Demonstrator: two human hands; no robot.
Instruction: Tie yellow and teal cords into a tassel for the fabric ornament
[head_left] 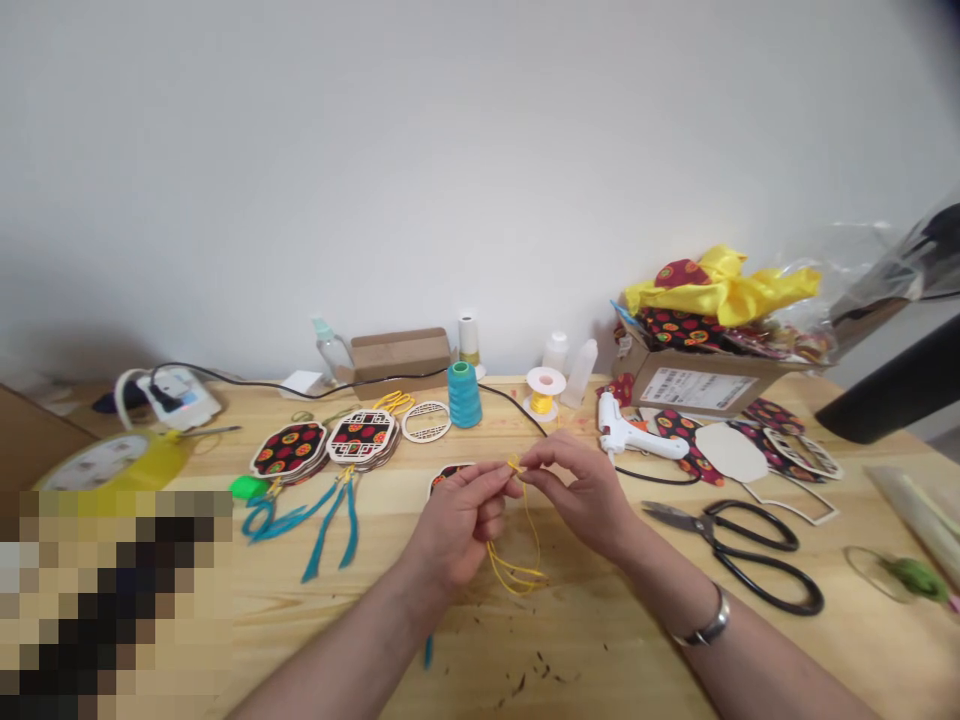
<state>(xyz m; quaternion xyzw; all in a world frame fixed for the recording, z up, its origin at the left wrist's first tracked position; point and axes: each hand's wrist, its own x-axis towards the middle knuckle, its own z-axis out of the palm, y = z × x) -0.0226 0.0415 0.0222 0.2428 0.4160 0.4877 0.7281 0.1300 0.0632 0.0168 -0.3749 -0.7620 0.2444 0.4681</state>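
Note:
My left hand (465, 515) pinches a thin yellow cord (510, 577) above the middle of the table. Close beside it, my right hand (576, 492) has thumb and forefinger closed on the same cord, where a small loop or knot shows between the fingertips. Loose strands of the cord hang in loops below the hands. Partly hidden behind my left hand lies a dark patterned piece (448, 476) with a pale rim. A bit of teal ribbon (428, 652) shows under my left forearm.
Black-handled scissors (757, 560) and a white glue gun (637, 432) lie to the right. Teal thread (464, 398) and a yellow cord spool (545, 388) stand behind. Stacked patterned ornaments (361, 437) sit left; a cardboard box (694, 382) holds fabric at back right.

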